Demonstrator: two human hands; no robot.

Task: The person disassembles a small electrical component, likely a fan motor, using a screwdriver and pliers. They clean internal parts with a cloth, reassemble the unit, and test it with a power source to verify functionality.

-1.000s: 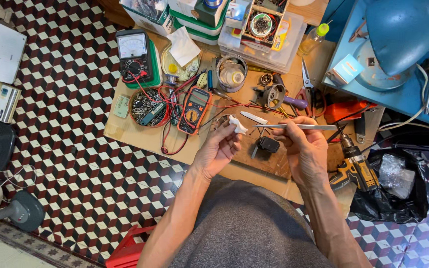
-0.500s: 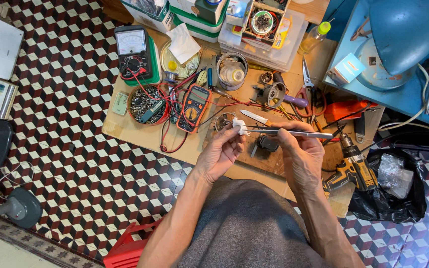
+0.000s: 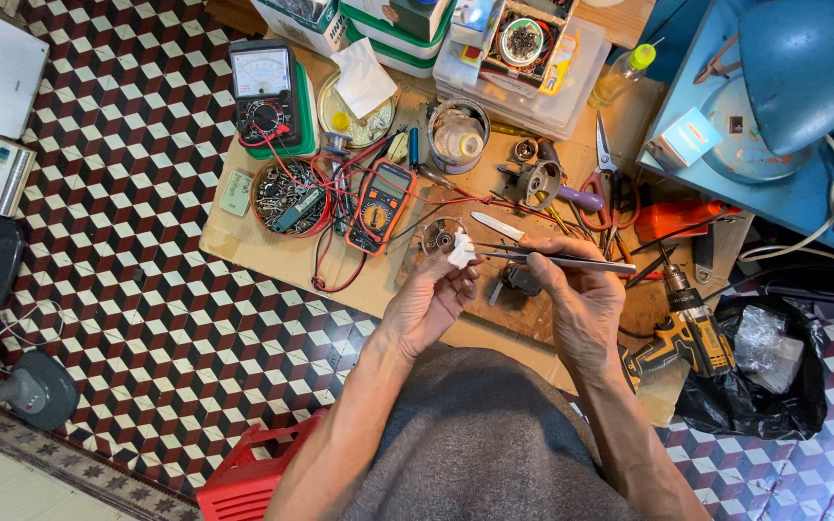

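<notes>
Evidently mid-probing: left hand (image 3: 431, 299) fingers pinch a small white part (image 3: 460, 249); right hand (image 3: 576, 294) fingers pinch tweezers (image 3: 557, 260), whose tips need steady aim.

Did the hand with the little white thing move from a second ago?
Yes, a bit. The left hand with the small white piece went up and closer to the orange multimeter, meeting the thin metal tool in the right hand.

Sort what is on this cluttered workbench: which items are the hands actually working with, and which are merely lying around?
In hand:
- left hand holding a small white wad
- right hand holding a long thin metal tool, tip at the wad

Lying about:
- orange digital multimeter
- black analogue meter
- red-rimmed round dish of metal parts
- yellow cordless drill
- orange-handled scissors
</notes>
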